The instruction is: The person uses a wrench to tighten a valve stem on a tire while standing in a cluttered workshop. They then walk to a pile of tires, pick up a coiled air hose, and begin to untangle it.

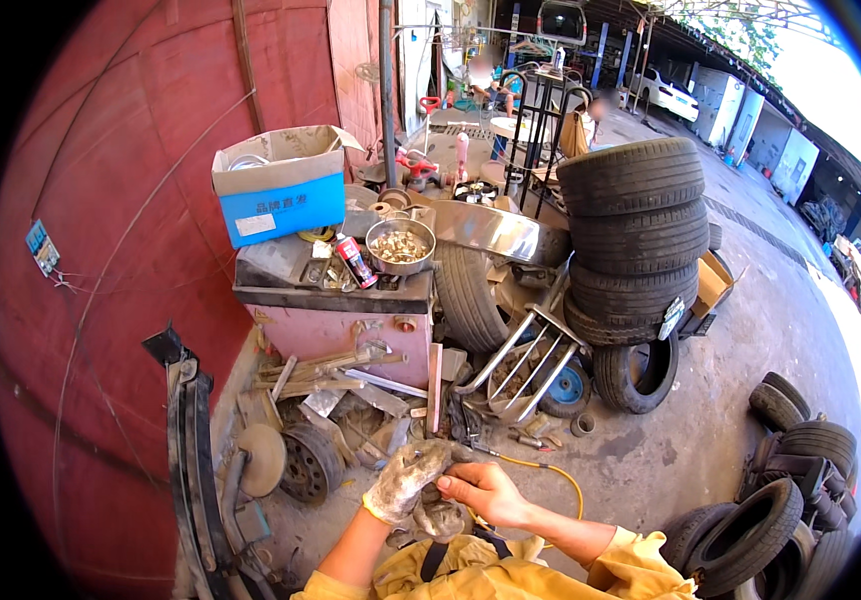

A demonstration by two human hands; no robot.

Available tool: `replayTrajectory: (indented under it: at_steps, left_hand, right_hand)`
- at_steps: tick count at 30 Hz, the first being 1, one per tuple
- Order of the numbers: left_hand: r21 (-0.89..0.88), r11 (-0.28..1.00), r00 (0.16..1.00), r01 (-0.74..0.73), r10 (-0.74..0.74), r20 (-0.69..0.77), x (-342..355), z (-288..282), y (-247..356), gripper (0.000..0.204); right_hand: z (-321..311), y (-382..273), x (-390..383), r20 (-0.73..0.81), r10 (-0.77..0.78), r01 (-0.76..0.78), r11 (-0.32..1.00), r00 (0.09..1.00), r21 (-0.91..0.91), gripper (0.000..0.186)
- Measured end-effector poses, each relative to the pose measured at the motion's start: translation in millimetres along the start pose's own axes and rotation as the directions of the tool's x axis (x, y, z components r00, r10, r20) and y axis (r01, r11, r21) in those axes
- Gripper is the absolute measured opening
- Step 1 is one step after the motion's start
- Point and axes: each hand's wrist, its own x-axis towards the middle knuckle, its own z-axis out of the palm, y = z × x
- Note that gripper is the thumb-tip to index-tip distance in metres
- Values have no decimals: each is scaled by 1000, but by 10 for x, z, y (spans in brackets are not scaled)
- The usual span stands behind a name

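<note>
My left hand (406, 483), in a dirty pale work glove, is raised at the bottom middle with its fingers bent toward my right. My bare right hand (476, 492) pinches the glove near those fingers. A crumpled grimy glove (439, 518) hangs just beneath both hands; what exactly my left fingers hold is hidden. Beyond them, a yellow hose (571, 482) with a metal fitting curves over the concrete.
A pink cabinet (336, 340) carries a blue box (286, 210), spray can and metal bowl. Stacked tyres (634, 235), a metal frame (526, 375), scrap and wheels surround it. More tyres (763, 530) lie right; a black bracket (189, 430) stands left. People sit in the background.
</note>
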Motion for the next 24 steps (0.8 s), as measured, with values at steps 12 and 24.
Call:
replayTrajectory:
  at_steps: [12, 24]
  left_hand:
    - [-98, 993, 994, -72, 63, -93, 25, 309, 80, 35]
    - [140, 985, 994, -105, 105, 6, 121, 515, 391, 29]
  right_hand:
    - [51, -149, -78, -44, 191, -103, 691, 981, 716, 28]
    - [82, -98, -108, -280, 60, 98, 850, 958, 518, 31]
